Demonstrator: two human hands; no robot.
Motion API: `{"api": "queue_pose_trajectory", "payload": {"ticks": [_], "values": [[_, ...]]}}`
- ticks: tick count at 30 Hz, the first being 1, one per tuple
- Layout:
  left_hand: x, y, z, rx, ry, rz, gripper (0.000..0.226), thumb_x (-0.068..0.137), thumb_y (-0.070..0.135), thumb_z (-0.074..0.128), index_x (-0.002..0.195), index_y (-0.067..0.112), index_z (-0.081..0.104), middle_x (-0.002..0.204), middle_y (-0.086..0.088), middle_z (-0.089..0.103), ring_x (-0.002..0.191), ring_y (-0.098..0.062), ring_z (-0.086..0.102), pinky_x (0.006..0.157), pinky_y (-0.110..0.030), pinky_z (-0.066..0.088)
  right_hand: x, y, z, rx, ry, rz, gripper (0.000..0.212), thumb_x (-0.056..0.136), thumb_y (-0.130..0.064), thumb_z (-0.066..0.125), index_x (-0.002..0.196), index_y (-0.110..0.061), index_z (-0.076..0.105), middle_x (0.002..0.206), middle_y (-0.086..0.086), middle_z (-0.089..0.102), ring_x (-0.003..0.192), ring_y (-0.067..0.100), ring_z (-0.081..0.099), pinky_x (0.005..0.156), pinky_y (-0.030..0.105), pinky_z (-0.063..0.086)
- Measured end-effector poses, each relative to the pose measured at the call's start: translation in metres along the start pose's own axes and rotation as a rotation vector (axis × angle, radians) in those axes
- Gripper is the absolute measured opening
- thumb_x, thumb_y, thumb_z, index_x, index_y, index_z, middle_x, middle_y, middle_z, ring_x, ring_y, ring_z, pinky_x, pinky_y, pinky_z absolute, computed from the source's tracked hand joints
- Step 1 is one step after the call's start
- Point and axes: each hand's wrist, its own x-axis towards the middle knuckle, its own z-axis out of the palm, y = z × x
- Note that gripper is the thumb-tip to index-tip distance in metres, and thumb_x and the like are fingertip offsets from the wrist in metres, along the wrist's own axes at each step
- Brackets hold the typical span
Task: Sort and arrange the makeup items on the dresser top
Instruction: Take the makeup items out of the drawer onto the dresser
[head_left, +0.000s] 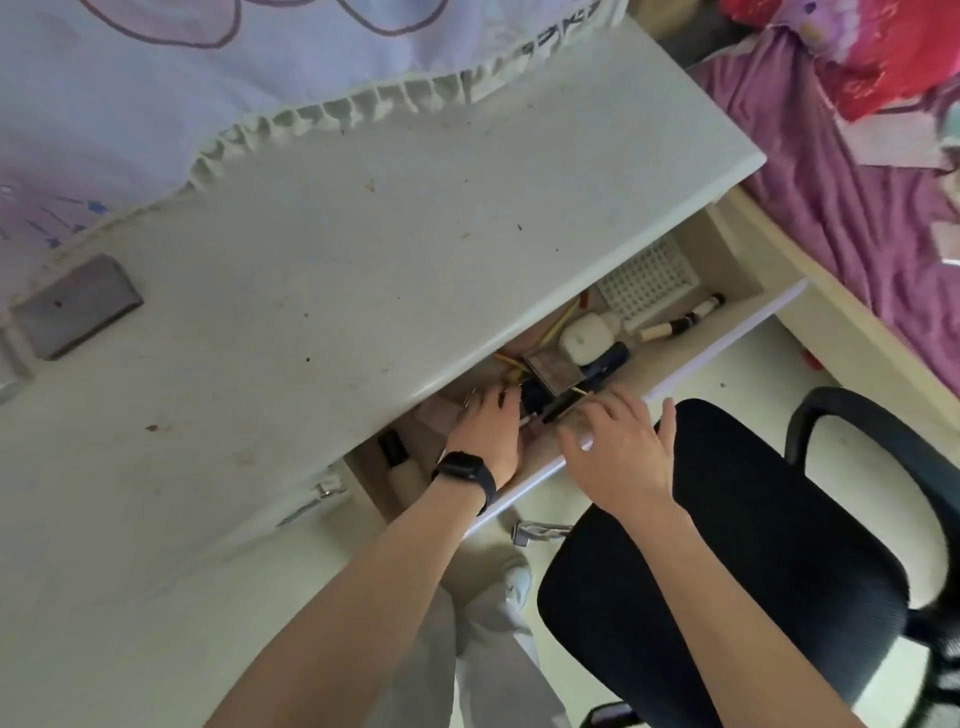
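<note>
Makeup items (582, 353) lie in a loose pile inside the open drawer (732, 343) beneath the dresser top (363, 234); none stands on the top yet. The pile includes a square mirrored compact (551, 371), a white rounded jar (587, 336), a slim tube (680, 322) and a white grid tray (647, 283). The left hand (488, 426), with a black watch (462, 472) at the wrist, reaches into the drawer, its fingertips on dark items under the top's overhang; whether it grips one cannot be determined. The right hand (618, 447) is over the drawer front with fingers spread and holds nothing. Recommended procedure: lift one item at a time, clear the overhang before raising it, and steady the drawer with the free hand. Group like items together on the top. No brand, label or writing is legible. A black chair (727, 545) stands just beside the drawer.
</note>
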Motion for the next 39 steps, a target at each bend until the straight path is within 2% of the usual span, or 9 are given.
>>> {"api": "queue_pose_trajectory", "payload": {"ticks": [3,6,9,13,19,25,32,35,39], "values": [[0.011,0.003,0.006,0.113,0.043,-0.020,0.049,0.098,0.010,0.046,0.145,0.015,0.034,0.145,-0.012,0.040,0.130,-0.035,0.038,0.094,-0.047,0.048,0.032,-0.001,-0.008,-0.116,-0.083,-0.012,0.046,0.097,-0.049,0.042,0.135,-0.026,0.054,0.124,-0.003,0.065,0.127,0.023,0.054,0.121,0.057,-0.007],[0.012,0.002,0.008,0.181,0.046,-0.010,0.051,0.097,0.005,0.043,0.147,0.012,0.034,0.149,-0.012,0.036,0.130,-0.036,0.037,0.093,-0.047,0.047,0.059,-0.009,-0.012,-0.184,-0.147,-0.032,0.052,0.096,-0.058,0.047,0.131,-0.020,0.051,0.124,0.004,0.063,0.117,0.029,0.059,0.118,0.054,0.023],[0.012,0.001,0.003,0.215,0.041,0.019,0.046,0.099,0.006,0.039,0.144,0.009,0.037,0.146,-0.013,0.039,0.125,-0.036,0.042,0.088,-0.045,0.049,0.073,-0.017,-0.010,-0.127,-0.156,-0.046,0.067,0.093,-0.070,0.043,0.129,-0.014,0.053,0.126,0.009,0.059,0.115,0.032,0.058,0.092,0.044,0.045],[0.016,-0.003,-0.001,0.293,0.040,0.101,0.037,0.102,0.013,0.037,0.137,0.004,0.043,0.139,-0.016,0.046,0.120,-0.036,0.049,0.079,-0.041,0.049,0.084,-0.019,-0.008,-0.124,-0.185,-0.052,0.068,0.093,-0.072,0.044,0.121,-0.012,0.056,0.119,0.010,0.059,0.104,0.034,0.062,0.070,0.037,0.043],[0.005,-0.006,-0.001,0.214,0.044,0.082,0.045,0.092,0.012,0.055,0.136,0.008,0.043,0.131,-0.013,0.051,0.119,-0.031,0.048,0.082,-0.039,0.050,0.080,-0.012,-0.020,-0.157,-0.120,-0.161,0.025,0.104,-0.035,0.039,0.103,-0.012,0.050,0.096,0.011,0.064,0.079,0.033,0.058,0.062,0.036,0.041],[-0.034,-0.008,-0.030,-0.150,0.201,0.091,0.057,0.084,0.026,0.064,0.137,0.010,0.049,0.128,-0.010,0.056,0.114,-0.029,0.051,0.091,-0.036,0.046,0.047,0.004,-0.048,0.474,-0.071,-0.034,0.016,0.098,-0.031,0.052,0.086,-0.024,0.059,0.066,-0.007,0.065,0.059,0.006,0.060,0.047,0.017,0.040],[-0.093,-0.025,-0.095,-0.630,0.446,0.026,0.053,0.073,0.037,0.075,0.122,0.029,0.057,0.109,0.013,0.064,0.095,-0.004,0.062,0.082,-0.022,0.055,-0.015,-0.026,-0.060,1.282,-0.138,0.154,0.024,0.093,-0.007,0.069,0.112,-0.021,0.069,0.091,0.002,0.078,0.075,0.014,0.074,0.064,0.020,0.056],[-0.099,-0.047,-0.132,-0.762,0.618,-0.076,0.051,0.072,0.033,0.078,0.116,0.038,0.054,0.107,0.026,0.060,0.099,0.006,0.060,0.076,-0.011,0.054,-0.026,-0.060,-0.060,1.375,-0.080,0.114,0.032,0.088,0.002,0.071,0.109,-0.022,0.069,0.092,0.004,0.078,0.079,0.019,0.075,0.066,0.021,0.058],[-0.076,-0.095,-0.180,-0.871,0.780,-0.200,0.050,0.078,0.012,0.079,0.117,0.031,0.054,0.107,0.017,0.060,0.093,0.016,0.057,0.065,-0.002,0.047,-0.024,-0.110,-0.050,1.172,0.084,-0.003,0.031,0.089,-0.009,0.074,0.099,-0.037,0.070,0.091,-0.014,0.074,0.081,0.006,0.070,0.070,0.024,0.055]]}}
